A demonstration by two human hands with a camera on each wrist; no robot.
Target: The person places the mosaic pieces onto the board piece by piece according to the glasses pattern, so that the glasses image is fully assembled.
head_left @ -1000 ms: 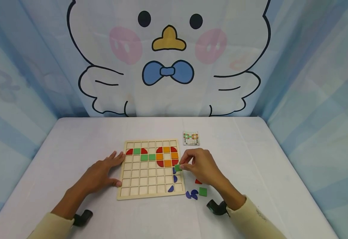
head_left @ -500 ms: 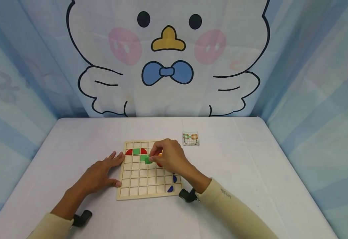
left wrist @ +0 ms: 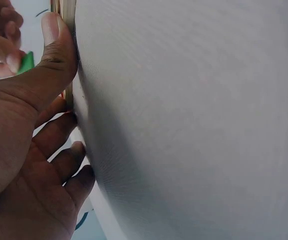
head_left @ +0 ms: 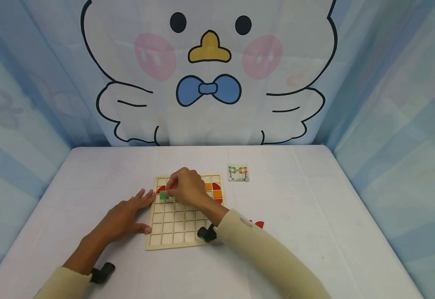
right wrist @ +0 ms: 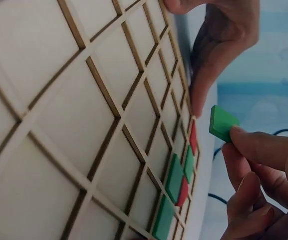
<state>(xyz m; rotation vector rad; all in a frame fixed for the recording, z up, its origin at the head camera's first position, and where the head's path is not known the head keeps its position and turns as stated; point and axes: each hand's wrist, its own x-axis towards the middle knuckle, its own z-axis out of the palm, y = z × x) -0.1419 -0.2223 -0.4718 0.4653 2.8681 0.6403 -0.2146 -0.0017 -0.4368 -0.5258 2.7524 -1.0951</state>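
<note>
Between thumb and forefinger, my right hand [head_left: 188, 187] pinches a green square tile [right wrist: 221, 121]. The head view has this tile over the upper left of a wooden grid board [head_left: 169, 216]; the right wrist view shows it raised above the cells. Set in the board are a red quarter-round piece [head_left: 160, 189], orange squares [head_left: 217, 194] and, in the right wrist view, green squares [right wrist: 174, 176]. My left hand [head_left: 124, 218] rests along the board's left edge, thumb and fingertips touching it, fingers extended. My right hand and forearm hide part of the board.
A small printed pattern card [head_left: 238, 172] lies behind the board to the right. Loose red pieces [head_left: 259, 224] show past my right sleeve [head_left: 262, 249]. A white cloth covers the table [head_left: 296, 187], with a printed curtain [head_left: 210, 124] behind it.
My right hand has carried the green square leftward across the board, from its right edge to the upper left. My left hand has stayed at the left edge.
</note>
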